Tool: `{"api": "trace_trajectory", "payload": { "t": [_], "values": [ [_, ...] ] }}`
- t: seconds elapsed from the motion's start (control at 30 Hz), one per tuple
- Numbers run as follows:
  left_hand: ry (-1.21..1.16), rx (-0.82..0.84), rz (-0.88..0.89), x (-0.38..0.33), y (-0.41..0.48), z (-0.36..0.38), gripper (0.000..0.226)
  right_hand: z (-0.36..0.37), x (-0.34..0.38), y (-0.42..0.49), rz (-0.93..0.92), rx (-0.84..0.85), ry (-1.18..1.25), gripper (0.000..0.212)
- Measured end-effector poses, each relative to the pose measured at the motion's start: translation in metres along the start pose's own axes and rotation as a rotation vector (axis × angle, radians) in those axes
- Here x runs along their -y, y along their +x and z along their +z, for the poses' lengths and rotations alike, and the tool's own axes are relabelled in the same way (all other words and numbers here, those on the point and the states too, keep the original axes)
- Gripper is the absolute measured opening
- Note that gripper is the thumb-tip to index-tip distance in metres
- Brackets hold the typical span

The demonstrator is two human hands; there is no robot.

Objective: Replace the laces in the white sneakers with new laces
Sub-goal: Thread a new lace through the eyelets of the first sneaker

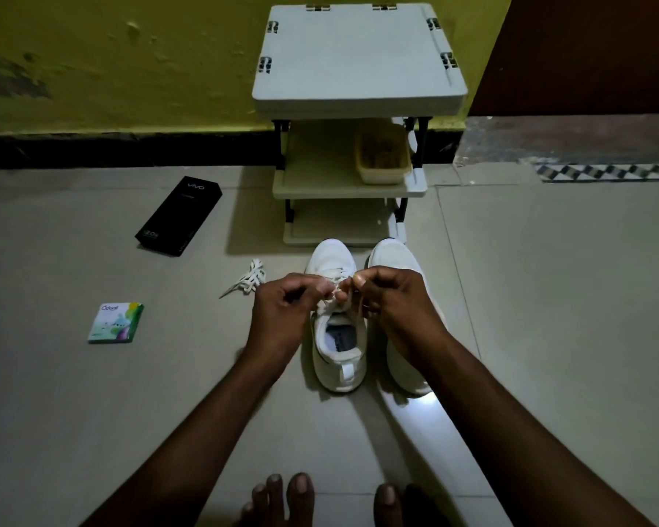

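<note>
White sneakers (335, 256) sit on the floor (168, 393). The left hand (282, 313) and right hand (392, 302) pinch one shoe's lace (331, 300), fingers clamped on it. A loose lace (249, 282) lies beside them. Most of the job looks left to do.

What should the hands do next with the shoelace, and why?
Probably draw the lace free of the top eyelets. The left hand and right hand both pinch it over the left sneaker, and a loose lace bundle lies beside it.
</note>
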State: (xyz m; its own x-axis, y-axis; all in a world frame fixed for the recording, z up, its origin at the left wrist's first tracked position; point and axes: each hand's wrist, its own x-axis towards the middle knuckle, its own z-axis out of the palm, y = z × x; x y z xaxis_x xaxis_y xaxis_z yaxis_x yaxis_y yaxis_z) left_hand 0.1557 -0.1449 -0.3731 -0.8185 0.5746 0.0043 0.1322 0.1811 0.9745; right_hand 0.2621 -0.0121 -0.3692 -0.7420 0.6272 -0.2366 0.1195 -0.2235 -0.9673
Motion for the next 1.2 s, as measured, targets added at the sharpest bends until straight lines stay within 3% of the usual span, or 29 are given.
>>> {"api": "trace_trajectory", "payload": {
  "t": [0.13,0.37,0.57,0.73,0.9,1.2],
  "values": [
    [0.132,0.037,0.161,0.003,0.003,-0.003,0.016,0.004,-0.005,0.004,-0.084,-0.06,-0.095,0.009],
    [0.307,0.064,0.314,-0.002,0.008,-0.005,0.018,0.009,-0.007,0.004,-0.203,-0.053,-0.33,0.02],
    [0.259,0.15,0.226,-0.005,0.007,-0.001,0.044,0.005,-0.006,0.001,-0.383,-0.024,-0.474,0.024],
    [0.303,0.095,0.253,-0.006,0.008,0.002,0.026,-0.001,-0.005,-0.003,-0.403,-0.002,-0.579,0.023],
    [0.322,0.075,0.291,-0.008,0.008,0.002,0.012,-0.003,-0.004,-0.002,-0.395,-0.002,-0.6,0.001],
    [0.418,0.045,0.161,-0.001,0.012,-0.01,0.011,-0.013,-0.011,0.003,-0.38,-0.105,-0.643,0.007]
  ]
}}
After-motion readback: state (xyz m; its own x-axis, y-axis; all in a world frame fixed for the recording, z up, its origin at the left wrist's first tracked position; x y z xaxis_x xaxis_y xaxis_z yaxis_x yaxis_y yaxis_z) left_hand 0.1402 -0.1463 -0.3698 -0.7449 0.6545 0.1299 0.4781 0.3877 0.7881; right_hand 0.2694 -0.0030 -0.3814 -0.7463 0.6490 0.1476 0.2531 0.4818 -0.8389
